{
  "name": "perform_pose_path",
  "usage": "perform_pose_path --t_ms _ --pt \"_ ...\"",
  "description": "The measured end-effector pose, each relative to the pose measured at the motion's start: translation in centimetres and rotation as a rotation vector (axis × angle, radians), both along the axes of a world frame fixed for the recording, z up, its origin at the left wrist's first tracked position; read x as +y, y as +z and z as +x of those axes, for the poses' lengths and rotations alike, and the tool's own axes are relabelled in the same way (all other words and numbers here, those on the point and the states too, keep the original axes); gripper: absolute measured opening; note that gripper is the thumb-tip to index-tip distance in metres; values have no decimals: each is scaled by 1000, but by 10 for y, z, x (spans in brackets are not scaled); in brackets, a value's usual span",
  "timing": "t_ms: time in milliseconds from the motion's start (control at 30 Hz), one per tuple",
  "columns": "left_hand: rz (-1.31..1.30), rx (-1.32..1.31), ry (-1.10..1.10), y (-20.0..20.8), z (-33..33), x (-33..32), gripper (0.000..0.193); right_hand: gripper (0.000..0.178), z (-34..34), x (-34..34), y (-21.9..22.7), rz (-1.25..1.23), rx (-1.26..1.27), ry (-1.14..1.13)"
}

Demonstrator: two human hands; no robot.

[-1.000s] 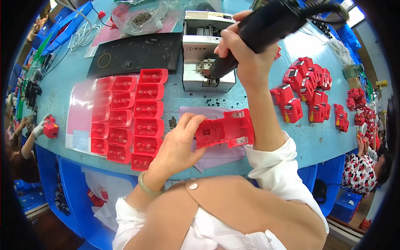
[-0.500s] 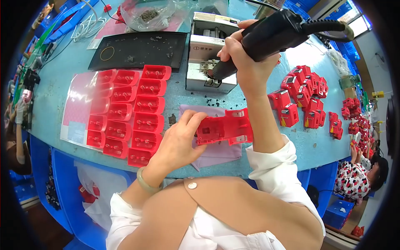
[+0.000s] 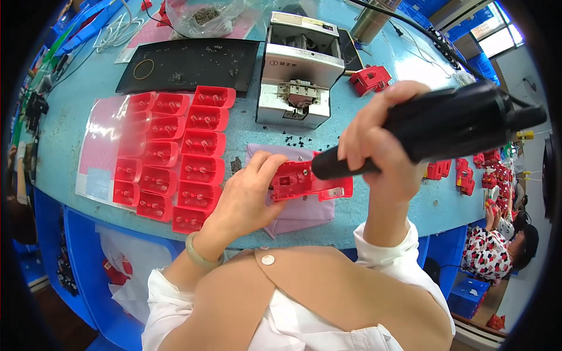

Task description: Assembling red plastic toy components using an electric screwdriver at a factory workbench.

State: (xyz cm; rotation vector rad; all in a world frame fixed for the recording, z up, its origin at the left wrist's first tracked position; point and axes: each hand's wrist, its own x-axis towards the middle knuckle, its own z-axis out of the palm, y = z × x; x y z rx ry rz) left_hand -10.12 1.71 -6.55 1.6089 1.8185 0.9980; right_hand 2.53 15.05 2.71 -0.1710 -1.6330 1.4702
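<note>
My left hand (image 3: 244, 192) grips the left end of a red plastic housing (image 3: 291, 182), thumb on its near side and fingers on the far side. The housing lies open side up on a folded lilac cloth (image 3: 304, 217). In my right hand (image 3: 383, 143) is a black electric screwdriver (image 3: 453, 124), its fingers wrapped round the body. The tool lies slanted, its narrow nose pointing left into the housing's middle. That nose hides part of the housing, and whether the bit touches a screw cannot be seen.
A white screw feeder (image 3: 300, 70) stands beyond the cloth, with small black screws (image 3: 297, 141) scattered before it. Rows of red shell parts (image 3: 199, 169) lie left, a black mat (image 3: 187, 65) behind them. Red assemblies (image 3: 370, 79) sit right. Another person (image 3: 497, 251) is at far right.
My right hand has brought the screwdriver from the screw feeder toward me, down to the red housing. My left hand still holds the housing in nearly the same place.
</note>
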Motion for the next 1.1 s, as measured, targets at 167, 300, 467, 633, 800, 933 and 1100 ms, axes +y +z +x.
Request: perform_pose_path --t_ms 167,300,467,633,800,933,1100 --pt "24 0 3 -7 0 0 60 34 3 -8 -33 -157 -4 -46" --pt "30 5 5 -10 0 2 61 39 2 -7 -53 86 -141 -103" --pt "44 35 15 -8 3 7 62 40 -2 -1 -53 149 -163 -26" --pt "90 77 25 -7 6 13 62 40 0 6 -52 109 -113 123" --pt "25 75 59 -5 6 6 60 39 8 17 -26 -6 44 156" --pt "39 85 48 -1 8 8 59 40 -22 48 -11 47 288 -7" --pt "17 78 49 2 7 8 59 36 -55 68 -31 256 92 -153"
